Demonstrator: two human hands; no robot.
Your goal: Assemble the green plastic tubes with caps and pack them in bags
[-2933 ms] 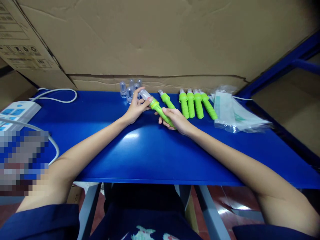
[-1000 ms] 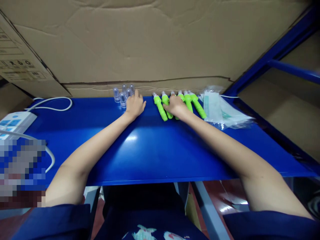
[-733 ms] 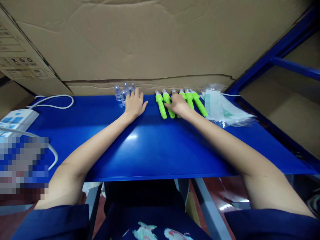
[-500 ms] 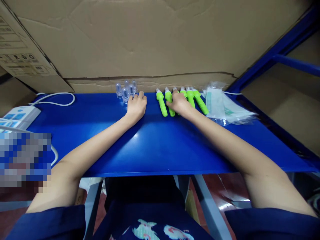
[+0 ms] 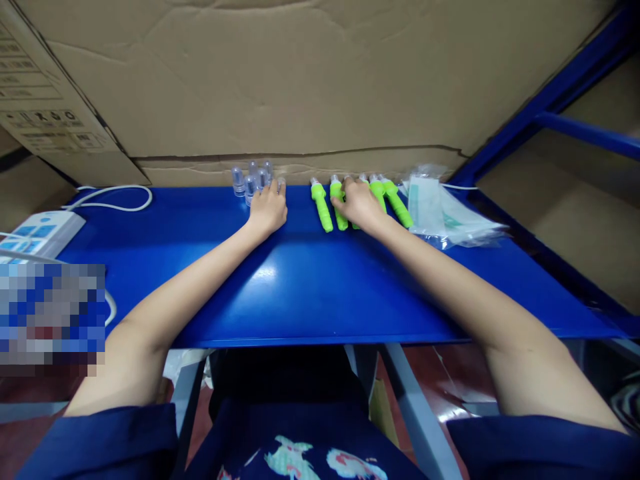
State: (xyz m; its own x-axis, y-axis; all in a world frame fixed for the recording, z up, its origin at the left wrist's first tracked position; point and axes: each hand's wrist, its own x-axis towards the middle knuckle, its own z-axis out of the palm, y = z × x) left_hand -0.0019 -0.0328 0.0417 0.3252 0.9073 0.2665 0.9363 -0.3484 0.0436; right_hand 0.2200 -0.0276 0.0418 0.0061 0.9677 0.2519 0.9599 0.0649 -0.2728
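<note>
Both forearms stretch across a glossy blue tabletop, palms down. Left hand reaches over the near right side of a small cluster of clear plastic caps. Its fingers point forward, slightly bent, and one more cap shows just beyond the fingertips; whether it grips anything, I cannot tell.

Right hand lies over the middle of a row of lime-green ribbed handles, fingers curled down, thumb by the second handle from the left. The handle beneath is mostly covered, so I cannot tell whether the grip is closed. The handles lie with their clear tips toward the cardboard wall; the leftmost lies apart from the hand, the rightmost slants.

Right of the row, just beside it: flat clear plastic bags with pale green markings. Far left: a white power strip and a looped white cable.
</note>
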